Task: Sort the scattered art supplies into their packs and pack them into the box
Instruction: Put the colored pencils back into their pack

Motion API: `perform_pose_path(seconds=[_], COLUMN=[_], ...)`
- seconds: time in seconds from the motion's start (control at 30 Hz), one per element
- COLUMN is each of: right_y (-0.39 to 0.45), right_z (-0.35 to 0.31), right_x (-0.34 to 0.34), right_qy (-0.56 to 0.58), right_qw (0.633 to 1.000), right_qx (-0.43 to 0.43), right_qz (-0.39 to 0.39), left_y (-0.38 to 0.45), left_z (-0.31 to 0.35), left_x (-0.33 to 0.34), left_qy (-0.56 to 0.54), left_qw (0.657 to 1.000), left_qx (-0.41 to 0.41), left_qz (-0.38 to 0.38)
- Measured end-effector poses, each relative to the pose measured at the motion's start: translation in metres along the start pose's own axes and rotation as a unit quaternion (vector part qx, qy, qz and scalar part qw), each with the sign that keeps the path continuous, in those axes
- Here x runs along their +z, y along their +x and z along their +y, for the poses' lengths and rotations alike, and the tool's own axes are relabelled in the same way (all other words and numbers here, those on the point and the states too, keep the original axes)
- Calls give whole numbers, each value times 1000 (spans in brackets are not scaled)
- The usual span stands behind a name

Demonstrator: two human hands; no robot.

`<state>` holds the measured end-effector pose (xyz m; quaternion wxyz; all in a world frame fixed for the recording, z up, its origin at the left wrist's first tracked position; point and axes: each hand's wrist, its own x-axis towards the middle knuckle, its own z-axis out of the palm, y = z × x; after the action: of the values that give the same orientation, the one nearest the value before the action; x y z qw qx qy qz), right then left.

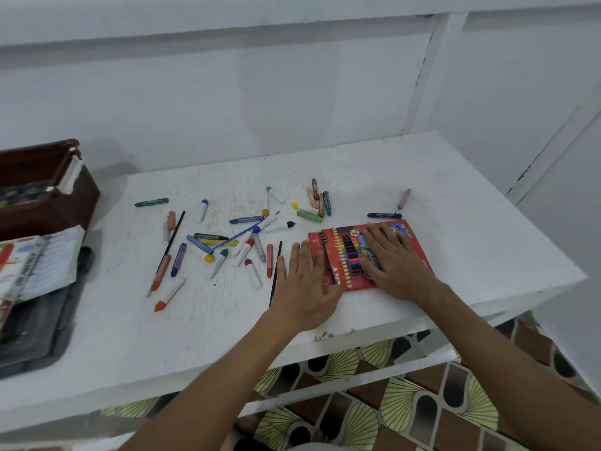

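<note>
Red card is what you are pressing on: the crayon pack (pixel 364 255) is lying flat near the front right part of the white table (pixel 455 196), and both your hands are resting on it. Your right hand (pixel 392 260) is lying palm down across the pack's right half with its fingers straight and spread, gripping nothing. Your left hand (pixel 305 281) is lying flat with fingers extended too, its fingertips overlapping the pack's left edge and its palm sitting on the bare tabletop.

Just left of your left hand a thin black pencil (pixel 275 273) is lying almost parallel to your fingers, and beside that a red crayon (pixel 269 260). Further left, the loose crayons, capped markers and a blue-handled brush (pixel 240 236) are crowding the middle of the table in a jumble, some crossing one another. An orange-tipped marker (pixel 169 295) is lying nearest the front edge. Behind the pack, a dark blue crayon (pixel 383 215) is lying just beyond its far edge, with a pink one (pixel 404 199) a little farther back, and a small cluster of crayons (pixel 318 198) is sitting to their left.

At the table's left end a dark brown box (pixel 48 190) is standing open, and in front of it an oil pastel pack (pixel 29 271) is resting on a dark tray (pixel 39 340).
</note>
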<state>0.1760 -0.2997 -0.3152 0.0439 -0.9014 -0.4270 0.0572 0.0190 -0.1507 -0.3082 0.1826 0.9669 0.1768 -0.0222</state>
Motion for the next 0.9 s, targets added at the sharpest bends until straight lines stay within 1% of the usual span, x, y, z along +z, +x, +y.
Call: perform_pose_path(seconds=[0.07,0.13,0.33,0.43,0.53,0.6,0.7,0.77,0.83,0.87,0.9], right_y=[0,0,2,2,1,0,0,3,6,8,10], right_z=[0,-1,-2,-2,-6,-11,-17,-19,-22,-22,-24], right_x=[1,2,3,2,2,4,-2,-10,-18,-20,-22], right_qy=[-2,-13,-34,-24,-10,-1,5,-6,-13,-19,-28], right_qw=[1000,1000,999,999,999,999,997,996,994,993,992], right_qx=[4,11,20,20,28,43,71,85,105,114,122], right_qz=[1,-4,-15,-18,-13,-7,-18,-18,-14,-13,-14], left_y=[-11,-18,-13,-13,-14,-13,-10,-11,-13,-14,-14], left_z=[6,11,12,5,4,5,1,2,6,7,8], left_x=[0,1,4,0,-2,-2,-6,-8,-9,-10,-11], left_qy=[0,-6,-90,-77,-39,-43,-55,-58,-76,-97,-120], left_qw=[1000,1000,995,996,999,999,998,996,986,982,981], left_qx=[-2,-4,-17,-30,-18,-5,-14,-18,-18,-31,-55], left_qz=[8,-5,-26,-44,-10,7,16,67,147,157,143])
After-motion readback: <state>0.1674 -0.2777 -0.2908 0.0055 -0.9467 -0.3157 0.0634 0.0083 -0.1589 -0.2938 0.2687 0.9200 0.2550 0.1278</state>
